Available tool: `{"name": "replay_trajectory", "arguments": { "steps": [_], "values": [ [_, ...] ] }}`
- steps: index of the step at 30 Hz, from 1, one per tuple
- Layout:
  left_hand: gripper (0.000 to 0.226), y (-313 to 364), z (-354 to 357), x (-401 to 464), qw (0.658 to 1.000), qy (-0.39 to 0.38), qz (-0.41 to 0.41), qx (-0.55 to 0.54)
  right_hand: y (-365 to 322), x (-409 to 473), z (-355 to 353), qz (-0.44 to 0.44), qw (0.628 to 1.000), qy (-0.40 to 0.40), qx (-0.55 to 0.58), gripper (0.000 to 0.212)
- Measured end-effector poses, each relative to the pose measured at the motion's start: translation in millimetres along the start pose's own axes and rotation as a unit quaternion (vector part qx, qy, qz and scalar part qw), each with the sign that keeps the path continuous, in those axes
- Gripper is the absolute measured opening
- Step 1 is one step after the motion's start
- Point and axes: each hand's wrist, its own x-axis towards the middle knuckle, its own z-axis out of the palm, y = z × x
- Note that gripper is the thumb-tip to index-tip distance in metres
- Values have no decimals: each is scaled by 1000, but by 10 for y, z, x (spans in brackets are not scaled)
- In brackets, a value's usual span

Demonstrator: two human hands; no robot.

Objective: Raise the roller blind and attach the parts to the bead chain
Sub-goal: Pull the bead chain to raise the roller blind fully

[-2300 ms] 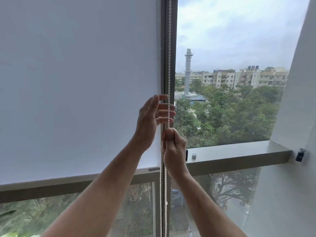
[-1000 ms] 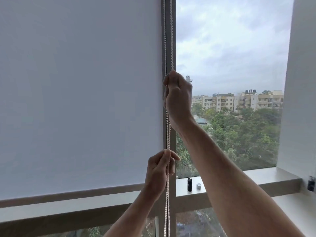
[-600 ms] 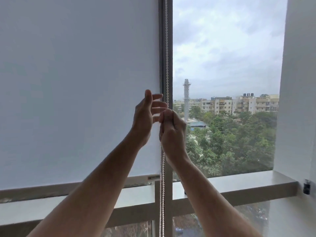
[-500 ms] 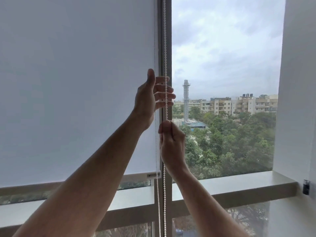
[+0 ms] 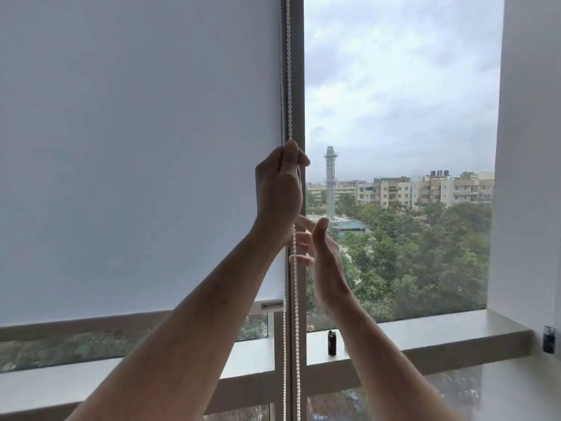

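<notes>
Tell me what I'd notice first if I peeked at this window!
Probably the big white roller blind covering the left half of the window, its bottom edge near the sill. In the middle, the left hand grips the bead chain while the right hand is open just below it. On the right, outside the glass, a tall tower stands above green trees.

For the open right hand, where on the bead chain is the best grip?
On the nearer strand of the bead chain, just below the left hand, coming from the right. That strand hangs straight and bare beside the right hand, whose fingers sit open alongside it.
</notes>
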Motion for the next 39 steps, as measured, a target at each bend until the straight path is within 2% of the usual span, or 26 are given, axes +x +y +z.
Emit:
{"name": "replay_trajectory", "arguments": {
  "steps": [4,10,13,16,22,24,26,28,34,39],
  "values": [
    [39,-226,-42,-286,999,-27,-15,-15,-297,302,-26,-18,998,27,52,63],
    [40,-550,-134,-628,998,-28,-25,-44,-943,767,96,-87,996,4,-24,27],
    [40,-625,-162,-742,998,-35,-24,-44,-1230,951,242,-60,997,-13,40,32],
    [42,-649,-168,-772,998,-47,-27,-45,-1345,1040,405,-50,995,50,66,35],
    [41,-700,-316,-567,985,-138,-49,-86,-1304,1015,442,-145,982,123,2,41],
    [48,-690,-382,-475,983,-170,-45,-46,-1314,1017,399,-163,978,132,-8,41],
    [64,-654,-435,-331,985,-154,-69,20,-1276,981,384,-181,974,133,-26,41],
    [69,-577,-469,-152,986,-124,-102,42,-1171,891,391,-190,971,136,-41,40],
    [49,-123,-385,270,992,-116,-42,0,-719,547,404,-205,972,113,-20,41],
    [38,211,-142,486,991,-121,-53,-7,-327,326,447,-180,978,103,-24,35]
  ]
}}
